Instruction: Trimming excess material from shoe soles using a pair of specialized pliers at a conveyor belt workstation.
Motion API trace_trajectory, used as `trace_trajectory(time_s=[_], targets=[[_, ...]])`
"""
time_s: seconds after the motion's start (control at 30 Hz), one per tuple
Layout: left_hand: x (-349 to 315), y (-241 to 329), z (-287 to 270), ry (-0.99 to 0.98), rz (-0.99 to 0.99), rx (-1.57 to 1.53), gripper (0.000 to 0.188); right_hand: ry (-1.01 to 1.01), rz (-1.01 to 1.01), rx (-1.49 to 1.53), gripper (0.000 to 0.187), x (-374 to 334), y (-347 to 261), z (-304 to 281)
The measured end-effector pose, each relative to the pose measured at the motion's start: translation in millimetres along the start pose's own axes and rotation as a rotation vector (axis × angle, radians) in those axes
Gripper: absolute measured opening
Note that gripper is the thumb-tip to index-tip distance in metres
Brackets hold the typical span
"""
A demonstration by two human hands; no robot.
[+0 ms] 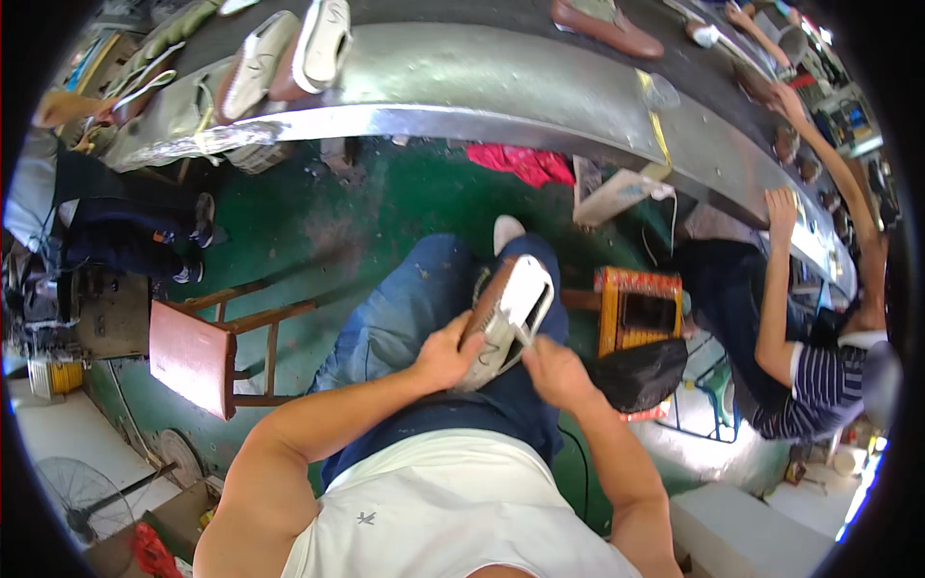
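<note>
Shoe [495, 339] slanted longways, far end rightward; left side clasped by left hand [448, 354]; thin thing [521, 334] pinched by right hand [559, 374].

the head cam's riding up on the wearer, aiming steeply down, with the white shirt [453, 511] filling the bottom edge up close. left hand [448, 356] and right hand [561, 374] are landing mid-picture, while the fisheye's bending the farther metal bench [482, 120] up top.

Dark emblem [366, 518] — on white shirt [462, 515], no words or numbers legible
</note>
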State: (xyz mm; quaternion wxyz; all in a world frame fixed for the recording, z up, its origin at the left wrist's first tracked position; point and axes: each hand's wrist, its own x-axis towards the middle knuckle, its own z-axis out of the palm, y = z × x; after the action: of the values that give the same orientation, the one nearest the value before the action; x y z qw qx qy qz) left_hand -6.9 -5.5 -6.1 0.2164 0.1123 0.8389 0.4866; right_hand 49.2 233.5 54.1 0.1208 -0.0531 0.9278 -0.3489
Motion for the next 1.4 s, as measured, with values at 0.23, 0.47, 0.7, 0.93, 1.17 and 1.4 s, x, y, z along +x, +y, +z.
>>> trace_trajectory(time_s=[0.23, 0.47, 0.7, 0.93, 1.17, 1.4], targets=[[5, 62, -65, -0.456, -0.002, 0.318, 0.103, 0.085, 0.284, 0.576, 0.041, -47, 23, 21], [22, 185, -141, -0.275, 0.488, 0.224, 0.088, 0.272, 0.5, 1.032, 0.04, -76, 36, 39], [110, 145, -67, -0.118, 0.086, -0.041, 0.078, 0.168, 0.329, 0.835, 0.023, -80, 32, 26], [90, -29, 24, -0.265, -0.458, -0.973, 0.063, -0.103, 0.207, 0.31, 0.02, -53, -13, -31], [74, -23, 23, -0.214, -0.202, -0.725, 0.06, -0.132, -0.01, -0.063, 0.052, -12, -17, -47], [58, -12, 19, -0.103, -0.261, -0.627, 0.056, -0.501, 0.22, -0.251, 0.026, 54, -53, -83]])
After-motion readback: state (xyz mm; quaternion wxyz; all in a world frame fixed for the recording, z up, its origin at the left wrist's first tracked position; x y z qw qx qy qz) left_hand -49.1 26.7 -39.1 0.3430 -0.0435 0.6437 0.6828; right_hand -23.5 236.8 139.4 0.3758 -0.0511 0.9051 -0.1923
